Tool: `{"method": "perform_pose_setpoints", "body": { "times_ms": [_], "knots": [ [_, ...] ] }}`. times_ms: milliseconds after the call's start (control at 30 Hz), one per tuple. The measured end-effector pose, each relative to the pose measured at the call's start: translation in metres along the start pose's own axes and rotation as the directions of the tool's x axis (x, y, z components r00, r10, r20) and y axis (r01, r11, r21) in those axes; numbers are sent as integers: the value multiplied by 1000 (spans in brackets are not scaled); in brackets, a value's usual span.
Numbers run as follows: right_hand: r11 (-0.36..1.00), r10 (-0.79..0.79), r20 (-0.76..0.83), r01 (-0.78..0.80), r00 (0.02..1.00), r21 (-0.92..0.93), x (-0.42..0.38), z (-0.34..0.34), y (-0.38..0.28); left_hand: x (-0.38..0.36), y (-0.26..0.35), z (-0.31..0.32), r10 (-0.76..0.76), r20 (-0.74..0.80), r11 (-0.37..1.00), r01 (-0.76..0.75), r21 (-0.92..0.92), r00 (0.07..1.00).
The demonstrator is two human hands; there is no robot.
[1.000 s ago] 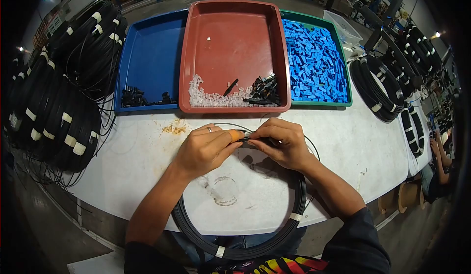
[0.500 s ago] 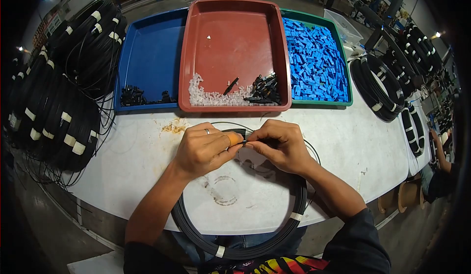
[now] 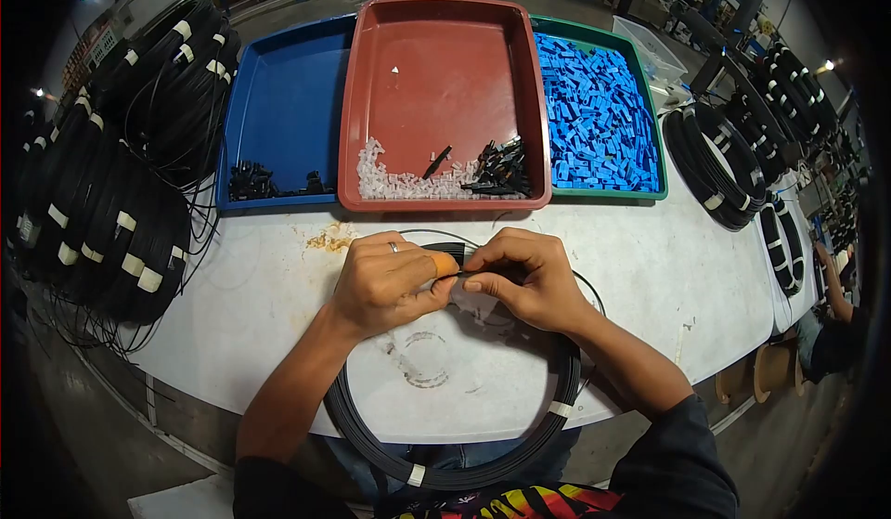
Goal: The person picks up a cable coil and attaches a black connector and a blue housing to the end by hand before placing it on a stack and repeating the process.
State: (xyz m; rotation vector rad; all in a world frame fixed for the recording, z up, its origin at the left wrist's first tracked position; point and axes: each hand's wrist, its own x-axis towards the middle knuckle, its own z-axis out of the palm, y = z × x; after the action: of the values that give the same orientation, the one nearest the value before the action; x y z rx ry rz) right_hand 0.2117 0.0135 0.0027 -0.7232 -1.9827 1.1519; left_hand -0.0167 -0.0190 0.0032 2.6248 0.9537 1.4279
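My left hand [image 3: 390, 278], with a ring and an orange wrap on a finger, is closed in a pinch on a thin black cable [image 3: 466, 271]. Facing it, my right hand [image 3: 524, 278] pinches the same short stretch of cable, fingertips almost touching the left ones. Whether a small black part sits on the cable there is too hidden to tell. Below both hands lies a coil of black cable [image 3: 568, 370], bound with white tape, partly over the table's front edge.
Behind the hands stand a red tray [image 3: 436, 73] with clear and black pieces, a blue tray [image 3: 288, 101] with black pieces, and a green tray [image 3: 661, 180] of blue clips. Taped cable coils pile up left [image 3: 102, 213] and right [image 3: 715, 157]. Another person's arm [image 3: 835, 287] shows far right.
The right thumb has shifted slightly down and away from its index finger. My left hand has hardly moved, and the coil and trays stay put.
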Motion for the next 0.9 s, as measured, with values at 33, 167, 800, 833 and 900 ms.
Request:
{"method": "perform_pose_setpoints", "body": {
  "times_ms": [33,167,800,833,900],
  "knots": [
    [994,-87,-17,86,996,-74,1,0,-6,0,-1,-1,-29,-11,1000,28,-11,1000],
    [951,-232,-72,211,970,-225,-1,-3,-8,0,3,-10,-176,17,984,176,-30,984],
    [795,-450,10,405,893,-451,-8,6,-3,-1,8,-5,-221,65,956,230,-185,973],
    [795,-449,10,405,893,-451,-8,6,-2,-3,7,-4,-205,63,958,214,-193,977],
    [769,-481,31,439,876,-465,-7,5,-2,-4,6,-2,-190,60,959,198,-201,980]
  ]
}}
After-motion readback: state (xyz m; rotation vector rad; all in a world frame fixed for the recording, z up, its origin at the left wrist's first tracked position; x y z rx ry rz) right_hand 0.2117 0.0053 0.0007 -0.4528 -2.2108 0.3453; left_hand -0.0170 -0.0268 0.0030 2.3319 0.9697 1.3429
